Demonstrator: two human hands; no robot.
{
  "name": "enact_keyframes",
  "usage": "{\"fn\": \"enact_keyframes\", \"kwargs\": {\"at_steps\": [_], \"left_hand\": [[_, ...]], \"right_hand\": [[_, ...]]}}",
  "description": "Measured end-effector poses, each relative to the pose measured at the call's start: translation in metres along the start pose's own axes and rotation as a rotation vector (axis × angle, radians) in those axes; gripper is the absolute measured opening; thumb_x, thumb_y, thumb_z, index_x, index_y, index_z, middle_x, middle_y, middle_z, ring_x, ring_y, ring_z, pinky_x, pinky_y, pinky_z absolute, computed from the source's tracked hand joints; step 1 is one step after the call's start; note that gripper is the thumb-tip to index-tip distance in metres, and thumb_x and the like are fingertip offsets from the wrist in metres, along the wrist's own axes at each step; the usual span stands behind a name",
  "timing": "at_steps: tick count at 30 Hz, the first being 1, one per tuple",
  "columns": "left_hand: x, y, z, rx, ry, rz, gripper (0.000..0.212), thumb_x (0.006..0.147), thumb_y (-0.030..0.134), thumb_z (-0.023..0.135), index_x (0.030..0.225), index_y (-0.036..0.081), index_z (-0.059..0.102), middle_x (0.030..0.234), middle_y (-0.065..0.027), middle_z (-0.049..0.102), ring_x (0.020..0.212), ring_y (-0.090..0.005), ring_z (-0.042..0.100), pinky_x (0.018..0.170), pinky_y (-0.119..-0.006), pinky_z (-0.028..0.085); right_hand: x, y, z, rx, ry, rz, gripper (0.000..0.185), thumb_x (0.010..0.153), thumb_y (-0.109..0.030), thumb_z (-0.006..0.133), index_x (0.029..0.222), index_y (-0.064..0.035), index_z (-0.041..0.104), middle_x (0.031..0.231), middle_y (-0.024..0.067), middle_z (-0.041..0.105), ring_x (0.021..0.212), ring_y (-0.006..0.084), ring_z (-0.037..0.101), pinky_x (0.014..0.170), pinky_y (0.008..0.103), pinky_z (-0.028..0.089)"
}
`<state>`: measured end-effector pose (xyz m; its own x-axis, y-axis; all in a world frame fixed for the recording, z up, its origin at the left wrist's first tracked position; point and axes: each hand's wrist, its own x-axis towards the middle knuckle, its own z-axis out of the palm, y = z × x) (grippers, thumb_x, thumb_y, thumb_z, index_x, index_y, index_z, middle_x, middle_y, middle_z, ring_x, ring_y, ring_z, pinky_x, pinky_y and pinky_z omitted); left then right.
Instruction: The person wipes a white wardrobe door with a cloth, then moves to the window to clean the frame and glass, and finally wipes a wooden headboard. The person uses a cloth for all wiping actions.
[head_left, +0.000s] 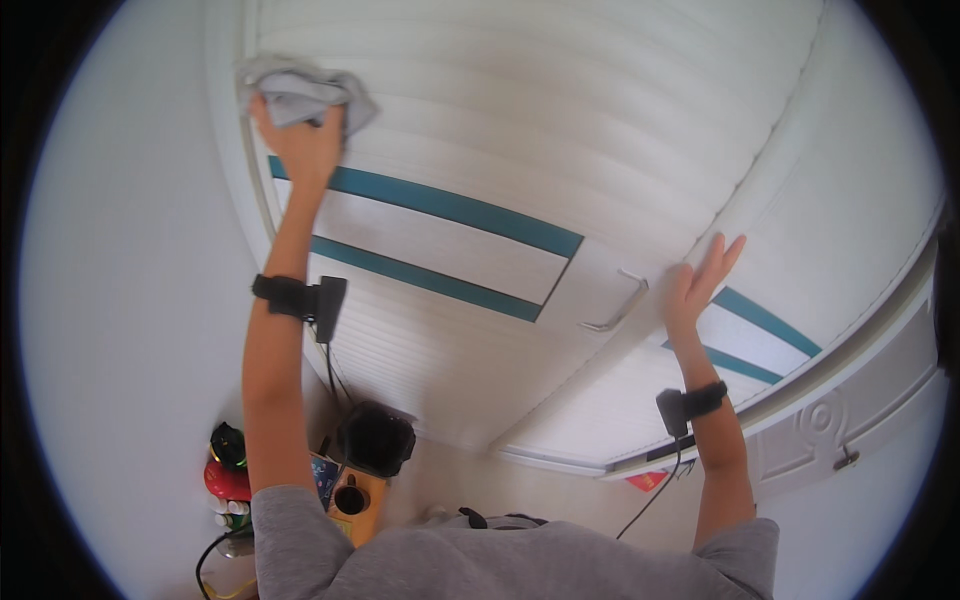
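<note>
My left hand (300, 146) grips a crumpled grey cloth (307, 94) against the upper left of a white ribbed wardrobe door (480, 127). Just below that hand, two teal stripes (457, 214) frame a pale panel on the door. My right hand (694, 289) has its fingers spread and holds nothing. It is at the door's right edge, beside the neighbouring door panel (810, 247); whether the palm touches is hard to tell. Between the hands is a metal bar handle (622, 304). A black strap with a wired device circles each forearm.
At lower left, a black bin (377, 439) stands by an orange surface (369, 506) bearing a dark mug (351, 497). A red object (227, 480) and several small bottles are beside them. A white wall (142, 300) rises on the left; a panelled door (840, 405) with a handle is at right.
</note>
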<state>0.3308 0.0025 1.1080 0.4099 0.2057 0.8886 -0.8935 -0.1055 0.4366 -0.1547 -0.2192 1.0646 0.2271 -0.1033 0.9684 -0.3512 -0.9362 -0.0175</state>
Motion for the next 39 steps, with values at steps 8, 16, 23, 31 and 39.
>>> {"fn": "enact_keyframes", "kwargs": {"at_steps": [8, 16, 23, 31, 39], "left_hand": [[-0.068, 0.111, 0.055, -0.085, 0.047, 0.38, 0.048, 0.076, 0.039, 0.064, 0.108, 0.002, 0.064, 0.135, -0.0226, 0.047, 0.137, -0.0454, 0.021, 0.112, -0.058, 0.013], [-0.162, 0.302, 0.084, -0.065, -0.305, 0.839, 0.073, 0.066, 0.052, 0.069, 0.127, 0.013, 0.059, 0.15, -0.0008, 0.039, 0.137, -0.0315, 0.031, 0.113, -0.057, 0.022], [-0.151, 0.246, 0.078, -0.062, -0.363, 0.885, 0.087, 0.063, 0.054, 0.072, 0.136, 0.013, 0.051, 0.152, -0.008, 0.034, 0.14, -0.0395, 0.025, 0.113, -0.061, 0.017], [-0.133, 0.141, 0.034, -0.147, -0.3, 0.269, 0.082, 0.077, 0.024, 0.07, 0.141, -0.005, 0.029, 0.143, -0.0271, 0.032, 0.134, -0.0435, 0.028, 0.11, -0.052, 0.024], [-0.255, 0.175, 0.056, -0.055, -0.32, 0.72, 0.05, 0.074, 0.036, 0.067, 0.117, 0.012, 0.06, 0.129, -0.0157, 0.044, 0.127, -0.0436, 0.033, 0.104, -0.064, 0.025]], "right_hand": [[-0.005, 0.005, 0.007, 0.05, 0.045, -0.035, 0.054, 0.092, -0.007, 0.044, 0.144, 0.0046, 0.032, 0.156, 0.0307, 0.002, 0.146, 0.0425, 0.006, 0.115, 0.047, 0.008], [-0.003, 0.004, 0.011, 0.035, 0.034, 0.095, 0.053, 0.089, -0.007, 0.04, 0.141, 0.0014, 0.038, 0.155, 0.0277, 0.013, 0.145, 0.042, 0.011, 0.114, 0.0579, 0.001], [-0.004, 0.001, 0.011, -0.118, 0.105, -0.023, 0.058, 0.083, -0.003, 0.042, 0.141, -0.0056, 0.043, 0.154, 0.0239, 0.021, 0.143, 0.0412, 0.019, 0.113, 0.0593, 0.004], [-0.004, -0.002, 0.019, -0.038, 0.175, -0.056, 0.056, 0.084, -0.002, 0.043, 0.14, -0.0074, 0.046, 0.153, 0.0227, 0.025, 0.142, 0.0402, 0.023, 0.113, 0.0572, 0.009], [-0.002, -0.002, 0.016, -0.046, 0.149, -0.028, 0.055, 0.085, -0.002, 0.045, 0.14, -0.0071, 0.046, 0.152, 0.022, 0.027, 0.141, 0.039, 0.024, 0.113, 0.0556, 0.012]]}}
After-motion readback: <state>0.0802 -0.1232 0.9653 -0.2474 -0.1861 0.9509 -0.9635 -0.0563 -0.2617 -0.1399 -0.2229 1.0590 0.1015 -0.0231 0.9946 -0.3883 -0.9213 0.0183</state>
